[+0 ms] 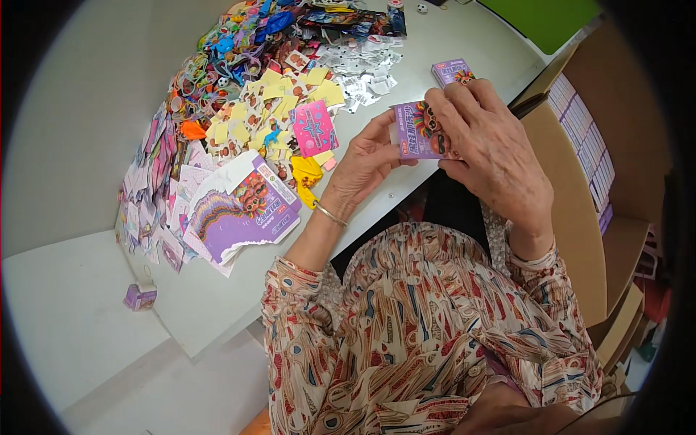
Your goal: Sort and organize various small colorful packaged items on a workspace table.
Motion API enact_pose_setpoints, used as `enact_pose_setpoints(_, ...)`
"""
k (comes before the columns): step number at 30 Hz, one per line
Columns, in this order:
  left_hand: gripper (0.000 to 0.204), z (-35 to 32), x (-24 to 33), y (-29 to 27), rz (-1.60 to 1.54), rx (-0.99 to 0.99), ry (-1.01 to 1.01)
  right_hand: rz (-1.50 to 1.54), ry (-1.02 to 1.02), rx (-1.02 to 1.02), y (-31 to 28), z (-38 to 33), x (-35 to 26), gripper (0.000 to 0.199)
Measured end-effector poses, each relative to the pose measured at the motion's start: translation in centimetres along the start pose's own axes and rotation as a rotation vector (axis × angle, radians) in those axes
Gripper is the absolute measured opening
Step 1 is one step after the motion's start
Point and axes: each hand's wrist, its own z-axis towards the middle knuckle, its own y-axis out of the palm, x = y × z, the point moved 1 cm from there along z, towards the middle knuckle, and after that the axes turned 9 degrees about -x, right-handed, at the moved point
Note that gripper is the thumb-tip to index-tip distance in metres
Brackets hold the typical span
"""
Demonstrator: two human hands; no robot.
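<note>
Both hands are up over the near edge of the table, working on one small purple box [419,130]. The left hand [365,163] pinches the box's left end between thumb and fingertips, and there's a thin bangle [330,214] on that wrist. The right hand [487,145] wraps over the box's right side from above, fingers curled down across the front, so about half the box is hidden under it. So both hands are gripping the same box, held a bit above the tabletop, roughly in front of the person's chest.

Just behind the right hand's fingertips sits a second little purple box [451,71], lying on the white table [464,36], apart from the one being held.

Left of the hands there's a stack of flat unfolded purple cartons [243,214] with a colourful printed picture on them, fanned out near the table's front edge. A yellow balloon [307,176] lies between that stack and the left wrist, and a pink card [314,128] with a star on it sits just above it. Beyond that is a big messy heap: yellow paper slips [279,94], small white packets [366,69] and a tangle of colourful toys [232,51] toward the far end.

On the right stands an open cardboard carton [580,188] with rows of the purple boxes packed inside. Another small purple box [140,296] lies down on the floor at left.
</note>
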Motion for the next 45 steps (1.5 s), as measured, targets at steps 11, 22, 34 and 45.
enact_pose_setpoints(11, 0.04, -0.6, 1.1, 0.0, -0.117, 0.098, -0.048, -0.001, -0.029, -0.058, 1.3, 0.6, 1.4, 0.071)
enact_pose_setpoints(22, 0.035, -2.1, 2.0, -0.3, 0.222, 0.426, -0.123, 0.387, 0.017, -0.064, 8.1, -0.2, 4.9, 0.073)
enact_pose_setpoints(34, 0.01, -0.6, 1.9, 0.7, 1.252, 0.602, 0.222, 0.516, 0.044, -0.047, 10.2, -0.4, 4.0, 0.075)
enact_pose_setpoints(45, 0.011, 1.4, 1.8, 0.5, 0.92, 0.59, 0.204, 0.687, 0.055, 0.086, 11.9, -0.6, 3.9, 0.076)
